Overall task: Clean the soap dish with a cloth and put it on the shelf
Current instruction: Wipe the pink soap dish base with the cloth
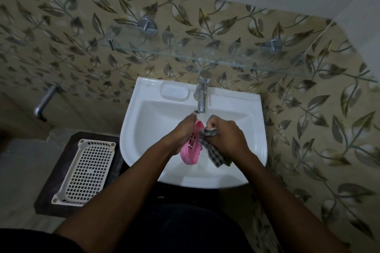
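Observation:
My left hand [181, 132] grips a pink oval soap dish [192, 147] with drain holes, held on edge over the white sink [255, 129]. My right hand [226, 136] is closed on a checked grey cloth [216, 155], bunched against the dish's inner face; its loose end hangs down toward the basin. A clear glass shelf [205, 58] runs along the leaf-patterned wall above the sink, resting on two round metal brackets, with nothing on it.
A chrome tap [202, 93] stands at the back of the sink, just beyond my hands. A moulded soap recess [174, 93] lies left of it. A white plastic mesh basket [86, 170] sits on a dark stand at lower left. A wall tap [44, 102] juts out further left.

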